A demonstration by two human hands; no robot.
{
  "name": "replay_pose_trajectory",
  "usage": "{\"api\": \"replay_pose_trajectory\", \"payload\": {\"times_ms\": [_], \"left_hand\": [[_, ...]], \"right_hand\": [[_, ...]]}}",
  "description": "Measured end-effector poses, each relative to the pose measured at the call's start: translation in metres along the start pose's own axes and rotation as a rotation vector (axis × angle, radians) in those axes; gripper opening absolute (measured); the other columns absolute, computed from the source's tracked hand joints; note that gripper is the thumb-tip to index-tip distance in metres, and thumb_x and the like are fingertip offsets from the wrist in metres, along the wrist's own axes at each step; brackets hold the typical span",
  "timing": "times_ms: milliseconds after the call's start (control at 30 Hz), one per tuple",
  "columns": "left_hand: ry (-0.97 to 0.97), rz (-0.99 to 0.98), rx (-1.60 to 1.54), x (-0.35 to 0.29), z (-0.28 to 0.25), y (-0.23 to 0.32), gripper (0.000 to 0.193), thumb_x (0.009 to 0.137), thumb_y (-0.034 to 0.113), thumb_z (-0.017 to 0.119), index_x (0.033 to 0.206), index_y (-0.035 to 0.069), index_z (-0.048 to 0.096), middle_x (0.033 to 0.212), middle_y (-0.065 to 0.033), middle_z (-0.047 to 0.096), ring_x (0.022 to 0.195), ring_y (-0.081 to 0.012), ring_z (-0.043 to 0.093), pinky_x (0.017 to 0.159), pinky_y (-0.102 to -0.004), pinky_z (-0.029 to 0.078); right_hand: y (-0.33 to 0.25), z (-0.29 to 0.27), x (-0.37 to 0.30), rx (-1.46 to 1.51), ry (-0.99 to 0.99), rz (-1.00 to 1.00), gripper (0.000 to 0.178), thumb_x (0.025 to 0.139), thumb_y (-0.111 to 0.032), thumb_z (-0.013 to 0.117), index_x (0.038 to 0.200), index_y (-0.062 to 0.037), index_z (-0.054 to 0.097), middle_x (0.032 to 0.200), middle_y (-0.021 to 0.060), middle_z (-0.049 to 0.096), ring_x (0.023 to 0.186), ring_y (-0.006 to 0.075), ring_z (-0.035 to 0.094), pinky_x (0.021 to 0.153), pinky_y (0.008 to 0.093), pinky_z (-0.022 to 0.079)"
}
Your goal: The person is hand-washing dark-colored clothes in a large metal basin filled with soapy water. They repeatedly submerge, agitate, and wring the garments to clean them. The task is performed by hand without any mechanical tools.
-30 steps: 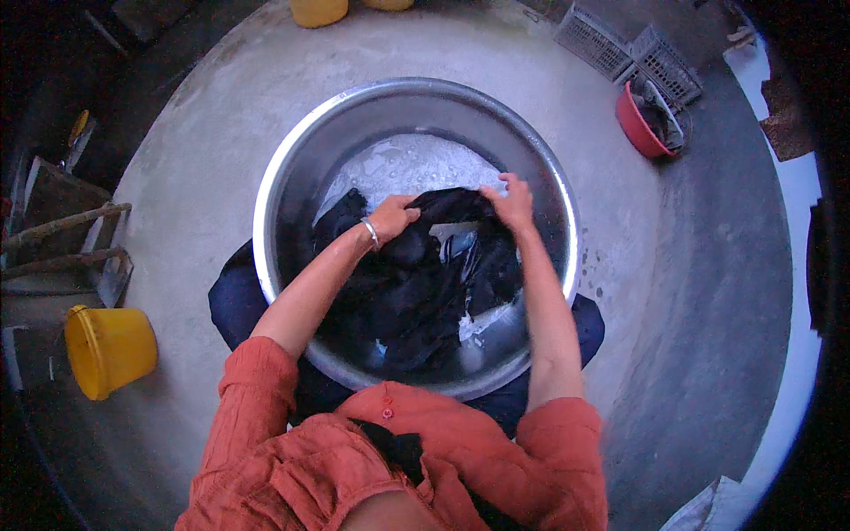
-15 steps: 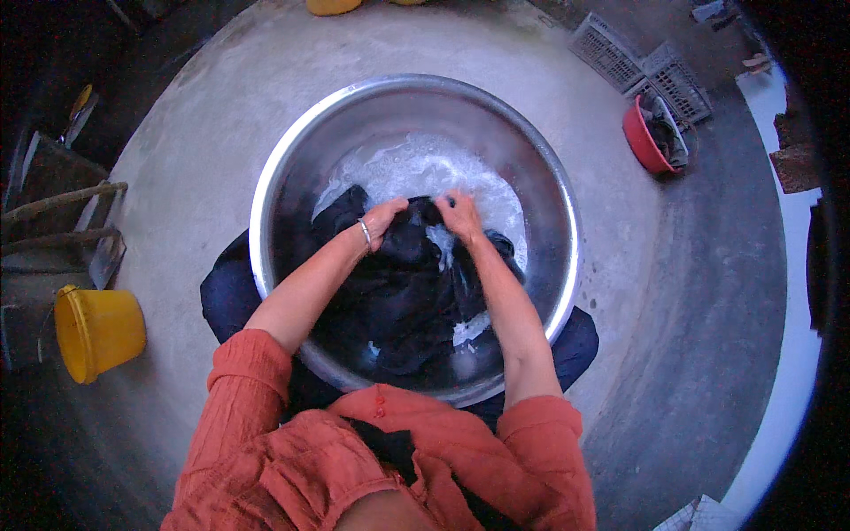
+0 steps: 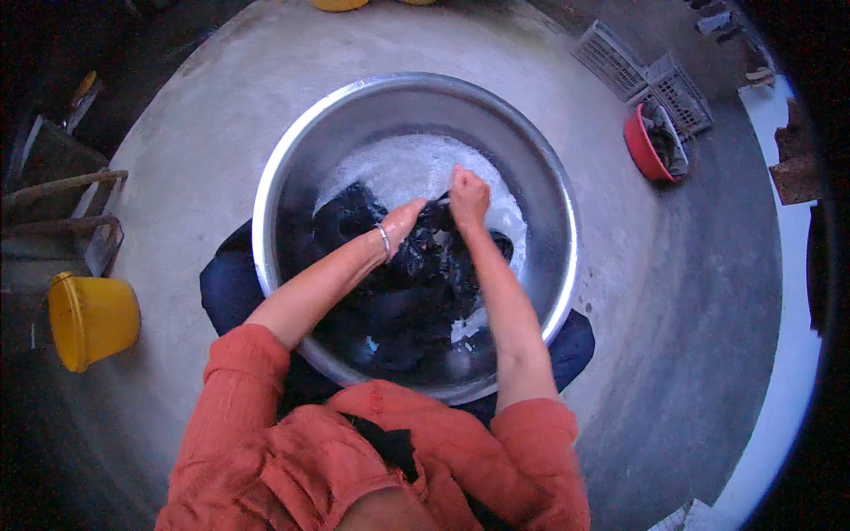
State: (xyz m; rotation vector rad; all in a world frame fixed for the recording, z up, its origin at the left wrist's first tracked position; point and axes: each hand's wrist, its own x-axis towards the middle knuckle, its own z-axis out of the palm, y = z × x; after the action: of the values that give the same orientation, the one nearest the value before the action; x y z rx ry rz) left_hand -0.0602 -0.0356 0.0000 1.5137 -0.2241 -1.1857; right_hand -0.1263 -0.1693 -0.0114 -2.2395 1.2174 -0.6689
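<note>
Concrete floor (image 3: 637,239) surrounds the basin (image 3: 542,190) — left hand (image 3: 405,221) and right hand (image 3: 470,196) clamped on black cloth (image 3: 398,296) (suds (image 3: 390,164) beyond). Scrubbing, it seems; another rub would need firm grips.

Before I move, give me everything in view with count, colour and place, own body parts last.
Metal basin: one, silver, centre
Black cloth: count unclear, black, in the basin
Sudsy water: one pool, whitish, in the basin
Yellow bucket: one, yellow, left floor
Yellow containers: two, yellow, cut off by top edge
Crates: two, grey, upper right
Red tub: one, red, beside the crates
Poles: two, brown, left edge
Floor: one, grey, around the basin
Bracelet: one, silvery, left wrist
Shirt: one, orange-red, lower edge
Left hand: one, bare, holding the cloth
Right hand: one, bare, fist closed on the cloth
</note>
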Motion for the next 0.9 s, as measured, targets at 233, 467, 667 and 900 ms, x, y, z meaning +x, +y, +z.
{"api": "replay_pose_trajectory", "payload": {"times_ms": [233, 467, 667, 900], "left_hand": [[-0.071, 0.000, -0.021, 0.037, -0.028, -0.028, 0.079, 0.080, 0.057, 0.049, 0.133, 0.004, 0.025, 0.125, -0.0089, 0.043, 0.108, -0.0216, 0.046, 0.095, -0.0341, 0.035], [-0.266, -0.030, -0.222, 0.041, -0.049, -0.022, 0.061, 0.081, 0.060, 0.045, 0.109, 0.006, 0.053, 0.102, -0.0073, 0.056, 0.093, -0.0167, 0.052, 0.085, -0.0311, 0.041], [-0.256, 0.278, -0.039, 0.059, -0.036, -0.059, 0.031, 0.085, 0.035, 0.048, 0.090, 0.006, 0.060, 0.087, -0.0031, 0.059, 0.082, -0.0151, 0.054, 0.077, -0.0309, 0.042], [-0.192, -0.230, -0.335, 0.024, -0.035, 0.000, 0.046, 0.088, 0.040, 0.042, 0.102, -0.001, 0.056, 0.098, -0.0101, 0.060, 0.086, -0.0198, 0.056, 0.077, -0.0324, 0.045]], "right_hand": [[0.041, 0.012, -0.013, -0.414, -0.087, 0.087, 0.040, 0.081, -0.042, 0.051, 0.096, -0.0057, 0.058, 0.105, 0.0206, 0.050, 0.096, 0.0378, 0.051, 0.077, 0.0473, 0.042], [-0.061, -0.005, -0.079, 0.219, -0.170, -0.378, 0.012, 0.071, -0.016, 0.062, 0.074, -0.0055, 0.058, 0.090, 0.0137, 0.054, 0.077, 0.0301, 0.057, 0.064, 0.0370, 0.045], [-0.048, 0.009, -0.074, 0.161, 0.066, -0.538, 0.014, 0.073, -0.020, 0.061, 0.066, -0.0084, 0.057, 0.078, 0.0115, 0.058, 0.060, 0.0324, 0.056, 0.056, 0.0399, 0.046], [0.022, 0.001, 0.017, -0.346, -0.044, 0.113, 0.041, 0.079, -0.046, 0.051, 0.099, -0.0121, 0.062, 0.110, 0.0219, 0.049, 0.097, 0.0397, 0.049, 0.080, 0.0465, 0.042]]}}
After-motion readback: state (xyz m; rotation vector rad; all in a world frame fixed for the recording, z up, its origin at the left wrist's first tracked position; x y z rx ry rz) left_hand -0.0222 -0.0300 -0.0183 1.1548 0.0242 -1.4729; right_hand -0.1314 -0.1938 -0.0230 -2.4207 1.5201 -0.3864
